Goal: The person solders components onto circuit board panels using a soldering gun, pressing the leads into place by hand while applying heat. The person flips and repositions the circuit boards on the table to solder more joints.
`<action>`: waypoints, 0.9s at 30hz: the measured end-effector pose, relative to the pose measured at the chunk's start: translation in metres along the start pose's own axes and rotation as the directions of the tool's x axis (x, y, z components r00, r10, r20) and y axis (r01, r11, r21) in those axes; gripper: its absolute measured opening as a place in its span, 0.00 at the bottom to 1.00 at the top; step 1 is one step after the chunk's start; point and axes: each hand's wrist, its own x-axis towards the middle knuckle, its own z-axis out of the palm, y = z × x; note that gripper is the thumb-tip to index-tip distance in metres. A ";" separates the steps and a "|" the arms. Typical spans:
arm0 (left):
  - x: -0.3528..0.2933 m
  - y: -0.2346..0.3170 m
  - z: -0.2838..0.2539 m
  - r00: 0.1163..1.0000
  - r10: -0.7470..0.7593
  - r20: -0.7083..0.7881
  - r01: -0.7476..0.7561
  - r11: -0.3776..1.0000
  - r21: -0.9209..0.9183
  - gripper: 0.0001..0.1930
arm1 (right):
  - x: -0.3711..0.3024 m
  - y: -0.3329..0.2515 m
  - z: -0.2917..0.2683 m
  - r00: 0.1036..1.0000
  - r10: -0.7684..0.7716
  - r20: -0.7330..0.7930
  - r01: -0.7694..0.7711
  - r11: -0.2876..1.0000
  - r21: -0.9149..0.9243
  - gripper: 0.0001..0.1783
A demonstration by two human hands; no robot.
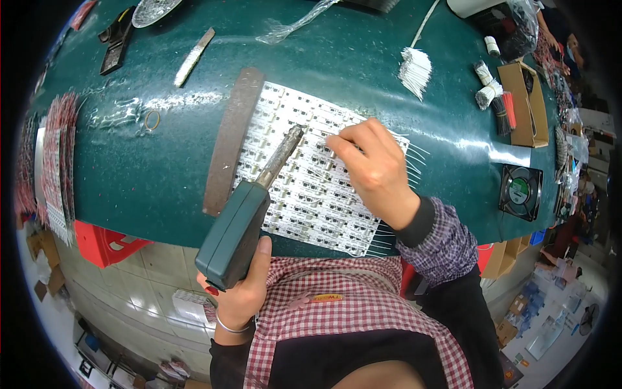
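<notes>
Circuit boards [317, 188] (near table edge [162, 237])

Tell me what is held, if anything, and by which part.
Left grip: green gun-shaped tool, by its lower rear end. Right grip: cannot be told.

Smooth plastic soldering gun [234, 227] with stained metal barrel [280, 159], glossy tabletop [146, 178], cloth apron [369, 299].

With my left hand [249, 288] I grip a green soldering gun [234, 227], its tip [295, 131] over the white circuit-board panel [311, 211], my right hand [376, 168] bent near that tip.
</notes>
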 end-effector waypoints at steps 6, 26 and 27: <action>-0.002 -0.006 -0.004 1.000 -0.007 0.001 0.006 1.000 0.028 0.15 | -0.001 -0.017 -0.012 0.999 0.033 -0.025 -0.033 0.999 -0.011 0.14; 0.002 0.002 0.000 1.000 -0.005 0.026 0.005 1.000 -0.002 0.08 | -0.003 -0.006 0.015 1.000 0.006 0.000 -0.006 0.998 0.057 0.22; 0.002 0.001 0.001 0.999 0.026 0.028 -0.027 0.999 0.018 0.08 | -0.004 -0.006 0.015 1.000 0.008 0.001 -0.008 0.998 0.056 0.22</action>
